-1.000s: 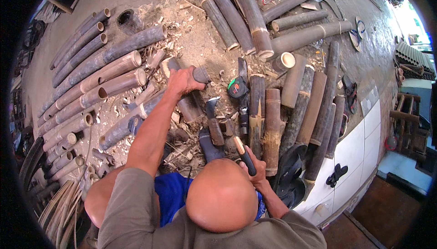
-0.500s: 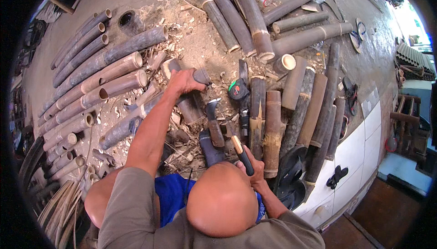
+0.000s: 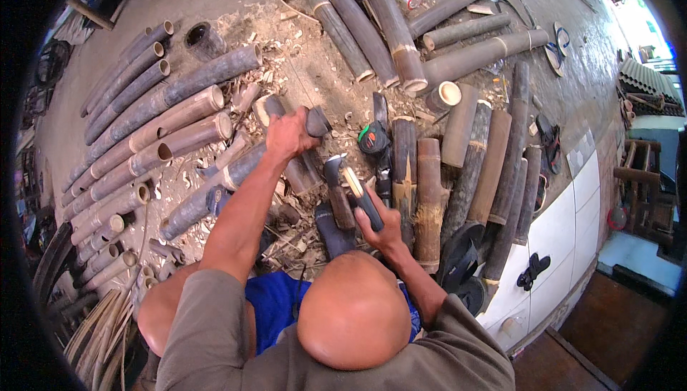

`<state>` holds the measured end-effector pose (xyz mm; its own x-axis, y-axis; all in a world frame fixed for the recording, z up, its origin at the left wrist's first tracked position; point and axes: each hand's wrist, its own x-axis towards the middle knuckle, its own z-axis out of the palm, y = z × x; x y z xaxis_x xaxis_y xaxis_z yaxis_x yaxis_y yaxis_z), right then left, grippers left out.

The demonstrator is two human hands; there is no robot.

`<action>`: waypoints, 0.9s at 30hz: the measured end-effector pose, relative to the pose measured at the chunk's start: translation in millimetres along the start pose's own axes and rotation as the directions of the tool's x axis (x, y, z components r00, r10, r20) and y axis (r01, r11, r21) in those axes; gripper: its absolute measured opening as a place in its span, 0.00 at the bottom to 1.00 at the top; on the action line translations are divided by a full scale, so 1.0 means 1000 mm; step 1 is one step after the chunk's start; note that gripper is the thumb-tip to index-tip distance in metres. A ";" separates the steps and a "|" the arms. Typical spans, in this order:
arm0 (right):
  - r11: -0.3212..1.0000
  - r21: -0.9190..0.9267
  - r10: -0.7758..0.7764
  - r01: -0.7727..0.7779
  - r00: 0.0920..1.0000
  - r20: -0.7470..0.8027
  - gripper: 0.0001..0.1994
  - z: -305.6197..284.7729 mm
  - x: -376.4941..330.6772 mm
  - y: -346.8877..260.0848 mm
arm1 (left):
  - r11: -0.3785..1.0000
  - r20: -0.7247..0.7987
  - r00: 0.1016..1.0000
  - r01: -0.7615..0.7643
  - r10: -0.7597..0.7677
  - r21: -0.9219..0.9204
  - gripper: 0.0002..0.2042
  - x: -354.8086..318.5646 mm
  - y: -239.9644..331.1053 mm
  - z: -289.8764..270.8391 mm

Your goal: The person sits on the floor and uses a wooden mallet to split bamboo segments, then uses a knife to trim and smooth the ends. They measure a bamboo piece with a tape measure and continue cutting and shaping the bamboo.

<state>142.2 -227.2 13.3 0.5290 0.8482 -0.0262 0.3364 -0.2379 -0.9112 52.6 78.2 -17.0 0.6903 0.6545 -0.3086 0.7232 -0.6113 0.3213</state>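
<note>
My left hand [image 3: 288, 133] is closed around a short dark bamboo piece [image 3: 318, 120], which rests across other bamboo among the shavings. In my right hand [image 3: 383, 225] is a handsaw [image 3: 366, 206] with a black and pale wood handle. Its blade shows nearly edge-on as a thin line and is hard to follow, so I cannot tell whether it touches the bamboo. Just left of the saw handle lies a hooked blade tool [image 3: 336, 183]. A black tape measure [image 3: 373, 138] with green and orange parts sits beyond my right hand.
Long bamboo poles [image 3: 193, 76] lie in rows on the left, with cut bamboo lengths [image 3: 428, 205] on the right. More poles [image 3: 390, 26] lie ahead. Wood chips [image 3: 286, 26] litter the floor. Sandals [image 3: 557, 51] and white tiles [image 3: 558, 241] are at right.
My right hand has moved forward and left with the saw, bringing its handle beside the hooked tool. My left hand stays closed on the bamboo piece, nearly in place.
</note>
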 end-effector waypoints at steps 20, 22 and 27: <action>0.998 -0.061 0.003 -0.001 0.999 0.043 0.31 -0.051 -0.095 -0.004 | 0.996 0.054 0.998 -0.008 0.013 -0.092 0.35 0.006 -0.008 -0.007; 0.998 -0.067 -0.011 0.014 0.999 0.046 0.31 -0.042 -0.083 0.000 | 0.994 0.071 0.997 -0.012 0.019 -0.107 0.37 0.014 -0.017 -0.001; 0.999 -0.043 -0.025 0.024 0.999 -0.034 0.27 0.038 0.074 0.017 | 0.960 0.204 0.976 -0.013 0.072 -0.279 0.43 0.040 -0.026 0.002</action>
<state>157.4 -150.8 -19.2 0.5464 0.8375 0.0110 0.3821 -0.2376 -0.8930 61.8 118.9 -39.5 0.7304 0.5044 -0.4605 0.6797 -0.4713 0.5620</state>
